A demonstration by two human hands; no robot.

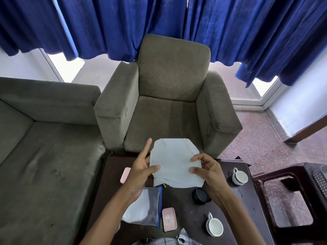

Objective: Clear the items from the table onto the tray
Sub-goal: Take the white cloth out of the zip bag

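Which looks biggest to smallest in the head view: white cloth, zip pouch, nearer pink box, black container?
1. white cloth (held up, nearer the camera)
2. zip pouch, partly hidden
3. nearer pink box and black container: look alike, unranked

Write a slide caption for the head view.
The left hand and right hand hold a white cloth above a dark table bearing two cups.

cloth (175, 167): soft white fabric, matt, bit rumpled | table (178, 202): dark wood, smooth, dull shine | zip bag (146, 209): clear glossy plastic | pink case (169, 219): smooth plastic | near cup (215, 225) + far cup (239, 176): white, glazed, shiny | armchair (168, 106): coarse olive upholstery, matt | curtains (159, 23): blue cloth, faint sheen | floor (256, 147): speckled stone
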